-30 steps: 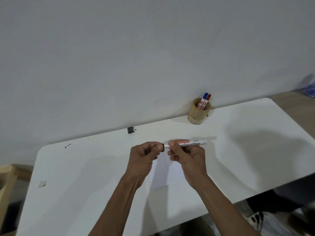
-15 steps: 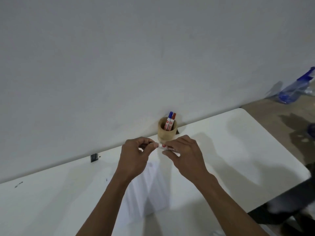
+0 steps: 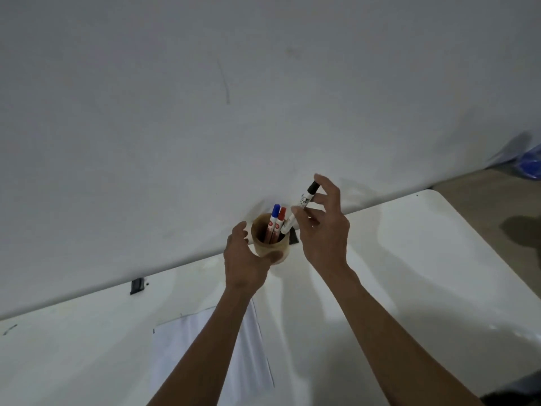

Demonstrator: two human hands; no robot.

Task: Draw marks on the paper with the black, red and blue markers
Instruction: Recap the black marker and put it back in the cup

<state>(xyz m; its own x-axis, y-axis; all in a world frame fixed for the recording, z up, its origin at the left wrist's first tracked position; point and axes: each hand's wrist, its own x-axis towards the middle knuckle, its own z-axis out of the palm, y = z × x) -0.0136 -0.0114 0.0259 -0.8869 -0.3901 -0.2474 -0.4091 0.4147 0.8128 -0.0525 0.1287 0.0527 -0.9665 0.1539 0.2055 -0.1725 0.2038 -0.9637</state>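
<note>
step in hand: looks to me like the black marker (image 3: pixel 301 207) is getting dropped back in the cup, capped end up, bottom end just poking over the rim.

right hand (image 3: pixel 323 227): pinching the black marker by thumb and fingertips, the other fingers fanned out loose. Marker is tilted, cap leaning up and right.

left hand (image 3: pixel 245 256): curled around the near-left side of the wooden cup (image 3: pixel 270 240), thumb on the near wall, steadying it. Not lifting it as far as I can tell.

what's in the cup: blue marker (image 3: pixel 274 216) and red marker (image 3: pixel 281 219) standing side by side, caps up, leaning against the left-far part of the opening.

next move, my guess: slide the black one down on the right side of the opening where there's a gap, let go, then grab red or blue. Needs a straighter angle or it'll knock the other two.

paper (image 3: pixel 210 356): lying flat on the near part of the table, mostly under the forearms. Can't make out any marks on it from here, too washed out.

edges: cup sits right at the far edge of the table (image 3: pixel 424 259), up against the wall (image 3: pixel 205 112). So no room behind it; all hand travel has to come from the near side.

open room: lots of bare table to the right, and to the left too. Only thing over there is a little black clip (image 3: pixel 137 286) at the far edge, well apart from the cup.
</note>
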